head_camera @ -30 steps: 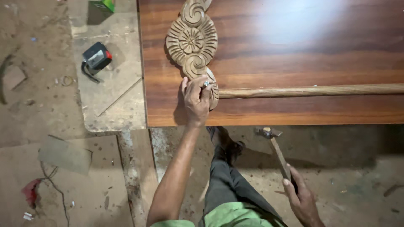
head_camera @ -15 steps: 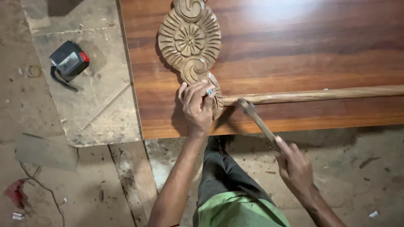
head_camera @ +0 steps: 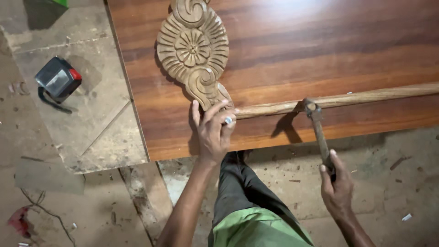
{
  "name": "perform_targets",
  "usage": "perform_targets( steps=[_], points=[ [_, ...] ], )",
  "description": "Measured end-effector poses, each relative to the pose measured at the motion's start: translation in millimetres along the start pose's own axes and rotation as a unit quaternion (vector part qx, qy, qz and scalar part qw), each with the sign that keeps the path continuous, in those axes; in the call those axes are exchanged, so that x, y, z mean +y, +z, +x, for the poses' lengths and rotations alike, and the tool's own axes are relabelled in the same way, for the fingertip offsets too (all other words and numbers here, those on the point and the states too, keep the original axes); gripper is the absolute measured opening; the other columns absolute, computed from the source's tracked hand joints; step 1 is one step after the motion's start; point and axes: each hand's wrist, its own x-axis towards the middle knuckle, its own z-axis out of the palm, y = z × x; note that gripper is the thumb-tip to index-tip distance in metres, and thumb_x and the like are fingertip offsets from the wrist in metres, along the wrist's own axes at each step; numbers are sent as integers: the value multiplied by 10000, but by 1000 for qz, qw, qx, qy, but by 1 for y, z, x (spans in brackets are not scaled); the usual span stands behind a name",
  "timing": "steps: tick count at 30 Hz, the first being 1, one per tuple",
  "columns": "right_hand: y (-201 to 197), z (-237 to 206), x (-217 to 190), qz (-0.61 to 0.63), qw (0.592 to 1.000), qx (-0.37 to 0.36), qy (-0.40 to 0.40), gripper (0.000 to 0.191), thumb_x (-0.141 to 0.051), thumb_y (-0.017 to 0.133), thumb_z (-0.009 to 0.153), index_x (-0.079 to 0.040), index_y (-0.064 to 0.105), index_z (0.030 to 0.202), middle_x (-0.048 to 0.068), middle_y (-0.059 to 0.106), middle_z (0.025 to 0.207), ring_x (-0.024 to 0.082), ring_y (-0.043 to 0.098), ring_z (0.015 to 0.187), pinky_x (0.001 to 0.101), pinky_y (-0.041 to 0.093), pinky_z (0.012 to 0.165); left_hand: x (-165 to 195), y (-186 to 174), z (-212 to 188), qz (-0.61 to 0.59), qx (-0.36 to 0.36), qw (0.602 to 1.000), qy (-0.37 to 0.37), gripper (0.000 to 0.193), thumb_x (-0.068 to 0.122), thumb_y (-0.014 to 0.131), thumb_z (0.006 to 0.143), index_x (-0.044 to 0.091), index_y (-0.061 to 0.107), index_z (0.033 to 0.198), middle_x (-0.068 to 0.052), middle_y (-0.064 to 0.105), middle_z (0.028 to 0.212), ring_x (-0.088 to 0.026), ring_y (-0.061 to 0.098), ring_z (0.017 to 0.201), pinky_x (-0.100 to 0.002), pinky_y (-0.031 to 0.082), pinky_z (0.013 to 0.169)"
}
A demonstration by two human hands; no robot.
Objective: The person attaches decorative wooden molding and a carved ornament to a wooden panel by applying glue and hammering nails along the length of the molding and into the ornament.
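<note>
While the left hand (head_camera: 214, 130) is lying flat with fingers spread, it is pressing down where the lower scroll of the carved wooden ornament (head_camera: 194, 50) is meeting the end of the thin wooden moulding strip (head_camera: 338, 99). A small pale object is sitting between two of its fingers; can't tell what it is, too small.

The right hand (head_camera: 336, 183) is gripping the hammer (head_camera: 317, 130) with fingers wrapped tight round the lower handle. The hammer head is sitting on or just over the strip, right of the left hand. Can't tell if it is actually touching.

Both pieces are lying on the striped brown wood panel (head_camera: 297, 41), which is serving as the counter. The ornament is near the panel's left edge, the strip is running right along the near edge and out of view.

Judging progress: placement is looking done, since ornament and strip are sitting butted end to end and lined up. Fixing is looking like it is under way, not finished. No nail heads are showing along the visible strip, though they would be too small to see anyway. So how much of the strip's length is already fastened, I can't say.

A grey-and-black tape measure (head_camera: 58, 80) with a red button is sitting on a dusty slab (head_camera: 98, 132) left of the panel, well apart from both hands.
</note>
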Motion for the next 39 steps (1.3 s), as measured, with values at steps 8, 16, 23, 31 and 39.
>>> perform_targets(
  steps=[8,16,23,31,39],
  points=[
    [5,31,-15,66,996,3,58,539,-78,618,1036,-44,481,1556,65,609,955,120,568,803,282,498,698,0,3,-3,109,-101,988,52,91,251,632,1059,180,655,1111,103,740,1225,-165,576,1348,-691,98,1253],
    [8,0,-8,119,993,-16,20,512,-74,611,1014,-44,473,1506,36,630,933,93,597,782,245,518,695,5,9,-30,74,-127,985,94,79,250,669,1003,218,714,1060,69,754,1189,-198,594,1294,-689,68,1225],
    [14,-20,-8,144,987,-40,58,541,-51,602,999,-39,470,1524,35,598,876,98,536,738,249,474,667,13,12,-8,-21,-29,997,-63,120,224,716,985,186,772,1085,28,775,1055,-153,709,1132,-520,190,1302],
    [1,-43,6,185,980,-19,68,546,-76,582,1003,-35,455,1532,31,598,862,96,538,718,258,484,655,14,32,6,34,8,999,-14,155,287,707,987,193,800,1068,12,793,973,-165,678,1167,-551,85,1284],
    [-7,-59,19,181,981,-16,68,537,-90,593,1000,-39,477,1522,32,615,848,98,556,726,258,491,661,14,34,2,47,23,999,-5,225,336,656,1014,170,802,1053,30,779,970,-156,680,1146,-549,109,1293]
  ],
)
